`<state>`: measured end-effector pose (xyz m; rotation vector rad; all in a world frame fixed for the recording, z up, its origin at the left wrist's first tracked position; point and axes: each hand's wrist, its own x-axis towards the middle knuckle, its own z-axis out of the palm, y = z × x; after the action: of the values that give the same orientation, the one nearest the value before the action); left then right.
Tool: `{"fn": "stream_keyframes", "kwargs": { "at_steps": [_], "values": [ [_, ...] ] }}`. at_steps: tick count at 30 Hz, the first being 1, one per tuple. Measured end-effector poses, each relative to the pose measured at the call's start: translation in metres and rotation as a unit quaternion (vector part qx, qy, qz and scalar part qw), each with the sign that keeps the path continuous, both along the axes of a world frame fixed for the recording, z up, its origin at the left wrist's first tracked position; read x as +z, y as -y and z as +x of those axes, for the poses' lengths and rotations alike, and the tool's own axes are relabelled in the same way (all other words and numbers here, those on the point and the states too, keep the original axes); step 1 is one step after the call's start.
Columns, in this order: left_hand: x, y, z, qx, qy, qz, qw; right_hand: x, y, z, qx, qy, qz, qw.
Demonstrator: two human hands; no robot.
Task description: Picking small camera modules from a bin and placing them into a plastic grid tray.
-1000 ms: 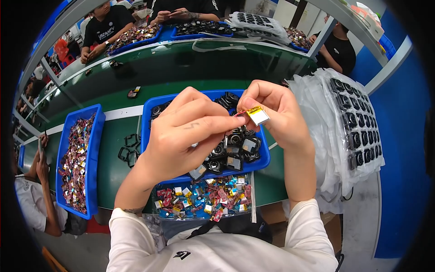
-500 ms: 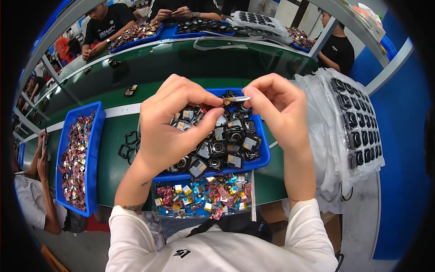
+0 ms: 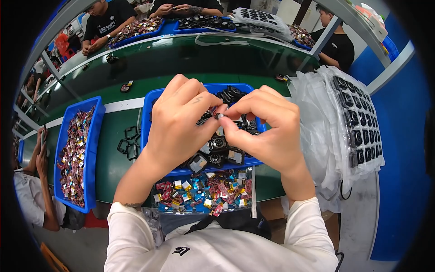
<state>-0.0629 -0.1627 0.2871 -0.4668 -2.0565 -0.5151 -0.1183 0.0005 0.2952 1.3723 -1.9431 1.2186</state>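
Observation:
Over the blue tray my left hand and my right hand meet, fingertips closed together. Both pinch a small part with a pale silvery spot; fingers cover most of it, so its kind cannot be made out. Below them the tray holds a heap of black smartwatch cases, some with grey rectangular faces. Nearer to me, a clear bag contains many small silver-and-yellow batteries and red flexible circuit pieces.
Black square frames lie left of the tray. A longer blue bin of small parts stands further left. White trays of watch cases are stacked at right. Beyond runs a green belt with loose parts; co-workers sit across it and at left.
My hands have drawn together and slightly lower. The slim silvery piece seen between my fingertips before is now mostly hidden. A loose part has appeared on the belt at right.

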Motion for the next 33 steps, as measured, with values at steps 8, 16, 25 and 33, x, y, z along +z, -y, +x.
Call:
{"fn": "stream_keyframes", "kwargs": {
  "at_steps": [8,16,25,33],
  "values": [
    [0.010,0.007,0.008,-0.132,0.196,0.139,0.962,0.012,-0.019,-0.020,0.047,0.209,-0.022,0.976],
    [0.013,0.013,0.009,-0.284,0.369,0.378,0.800,0.012,-0.020,-0.022,0.254,0.413,-0.018,0.874],
    [0.005,0.015,0.000,-0.297,0.402,0.428,0.753,0.007,-0.009,-0.022,0.261,0.436,-0.042,0.860],
    [0.000,0.019,-0.004,-0.307,0.379,0.442,0.753,0.001,-0.008,-0.023,0.257,0.397,-0.049,0.880]
  ]
}}
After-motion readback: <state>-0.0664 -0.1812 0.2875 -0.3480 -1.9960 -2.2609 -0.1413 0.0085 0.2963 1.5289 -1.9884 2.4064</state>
